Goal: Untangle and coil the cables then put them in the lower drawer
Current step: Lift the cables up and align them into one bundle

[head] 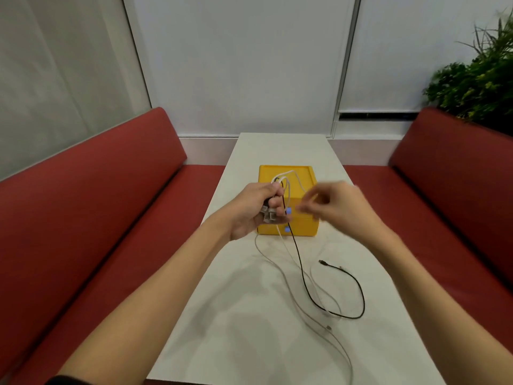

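A yellow drawer box (301,179) with two blue handles (289,210) stands on the white table (249,315); both drawers look closed. My left hand (251,211) is raised in front of it, shut on a bundle of cables: white loops stick up above the fingers and grey plugs show below them. From this hand a black cable (304,282) and white cables (280,269) hang down and trail over the table toward me. My right hand (337,205), blurred by motion, hovers right of the box with fingers apart; a thin white strand runs toward its fingers, and I cannot tell whether they touch.
Red benches (91,218) flank the narrow table on both sides (455,195). A white wall is behind the table's far end. A green plant (477,79) stands at the back right. The black cable's free plug (322,262) lies on the table at the right.
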Demonstrator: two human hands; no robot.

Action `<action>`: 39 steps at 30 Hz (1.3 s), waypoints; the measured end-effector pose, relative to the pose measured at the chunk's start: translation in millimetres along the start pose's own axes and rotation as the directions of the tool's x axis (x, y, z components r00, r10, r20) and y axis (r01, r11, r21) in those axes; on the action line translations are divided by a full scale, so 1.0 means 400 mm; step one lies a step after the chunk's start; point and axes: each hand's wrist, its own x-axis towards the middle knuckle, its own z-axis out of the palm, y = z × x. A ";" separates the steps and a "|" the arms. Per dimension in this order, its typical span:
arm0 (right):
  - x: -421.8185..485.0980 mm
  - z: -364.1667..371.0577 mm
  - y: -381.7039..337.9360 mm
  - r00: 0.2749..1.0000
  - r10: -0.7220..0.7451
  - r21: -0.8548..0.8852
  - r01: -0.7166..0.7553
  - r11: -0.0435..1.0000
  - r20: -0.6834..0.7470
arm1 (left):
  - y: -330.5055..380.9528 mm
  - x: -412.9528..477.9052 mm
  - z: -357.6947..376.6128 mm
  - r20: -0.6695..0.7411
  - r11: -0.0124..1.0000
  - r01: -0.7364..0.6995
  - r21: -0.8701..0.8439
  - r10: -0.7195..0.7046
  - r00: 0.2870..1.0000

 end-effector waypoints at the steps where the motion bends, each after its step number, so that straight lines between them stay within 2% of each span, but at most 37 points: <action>1: 0.019 -0.016 0.000 0.991 -0.099 -0.086 0.092 0.992 -0.087 | 0.010 -0.003 -0.006 0.025 0.999 0.026 0.032 -0.027 0.999; 2: 0.043 -0.019 0.001 0.971 -0.219 -0.163 0.201 0.966 -0.098 | 0.021 -0.004 -0.010 0.053 0.996 0.050 0.080 -0.054 0.997; 4: 0.086 0.004 0.000 0.923 -0.381 -0.315 0.378 0.871 0.056 | 0.044 -0.004 -0.006 0.106 0.981 0.069 0.180 -0.090 0.990; 5: 0.102 0.023 -0.003 0.899 -0.422 -0.338 0.437 0.834 0.122 | 0.056 -0.004 -0.003 0.124 0.975 0.062 0.212 -0.089 0.988; 7: 0.121 0.043 -0.002 0.884 -0.452 -0.269 0.467 0.842 0.122 | 0.078 0.000 0.000 0.128 0.974 0.002 0.226 -0.032 0.991; 9: 0.141 0.044 0.017 0.909 -0.415 -0.154 0.414 0.897 0.026 | 0.091 0.004 -0.004 0.088 0.983 -0.090 0.162 0.076 0.993; 13: 0.180 0.053 0.049 0.947 -0.315 -0.080 0.310 0.947 -0.056 | 0.104 0.014 -0.012 -0.085 0.968 -0.239 -0.082 0.232 0.969; 16: 0.195 0.059 0.087 0.983 -0.165 -0.009 0.165 0.986 -0.084 | 0.130 0.024 -0.033 -0.220 0.891 -0.329 -0.312 0.269 0.938; 18: 0.194 0.057 0.113 0.993 -0.098 0.000 0.098 0.995 -0.072 | 0.145 0.031 -0.051 -0.286 0.844 -0.372 -0.387 0.274 0.918; 23: 0.185 0.065 0.147 0.997 -0.028 -0.053 0.024 0.998 -0.073 | 0.169 0.072 -0.063 -0.391 0.810 -0.421 -0.408 0.261 0.882; 26: 0.176 0.054 0.172 0.995 -0.012 -0.063 0.006 0.998 -0.100 | 0.214 0.087 -0.075 -0.442 0.747 -0.482 -0.458 0.279 0.853; 29: 0.159 0.037 0.205 0.994 0.037 -0.047 -0.042 0.998 -0.099 | 0.271 0.092 -0.099 -0.478 0.666 -0.544 -0.510 0.306 0.823; 35: 0.123 0.004 0.287 0.966 0.217 0.037 -0.214 0.976 -0.139 | 0.385 0.084 -0.171 -0.540 0.607 -0.627 -0.489 0.353 0.764; 39: 0.086 -0.018 0.336 0.948 0.281 0.050 -0.277 0.960 -0.149 | 0.429 0.064 -0.212 -0.561 0.568 -0.662 -0.490 0.376 0.738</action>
